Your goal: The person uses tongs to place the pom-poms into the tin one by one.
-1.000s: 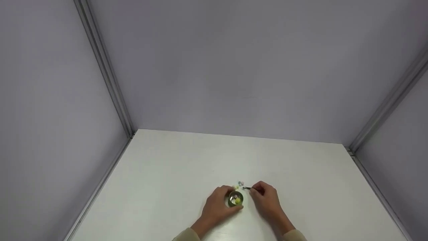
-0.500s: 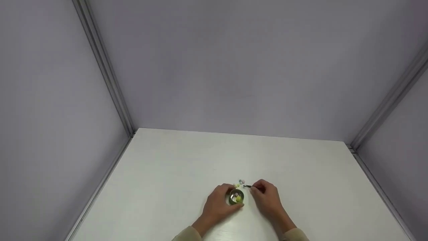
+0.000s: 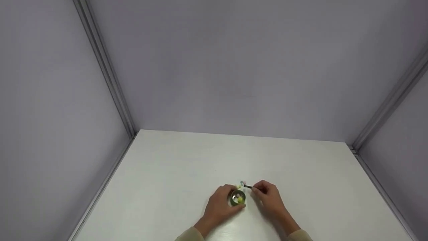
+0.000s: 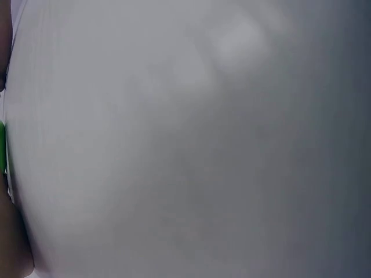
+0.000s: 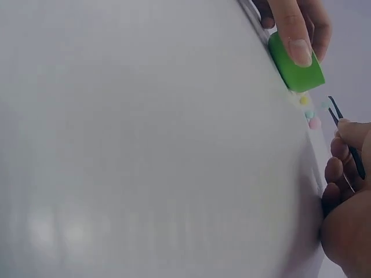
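Left hand (image 3: 219, 205) is gripping green cup (image 3: 237, 198); right hand (image 3: 269, 197) is pinching tweezers (image 3: 247, 186) near beads (image 3: 241, 183). Risk: a bead slipping from the tips and rolling across bench (image 3: 167, 187).

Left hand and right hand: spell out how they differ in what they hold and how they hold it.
The left hand grips a small green cup with beads inside, thumb and fingers curled around its wall; the right hand pinches thin black tweezers. The left hand wraps a squat round thing, while the right hand's tool points at the loose pastel beads on the white table beyond the cup. Both hands rest low on the table, close together.
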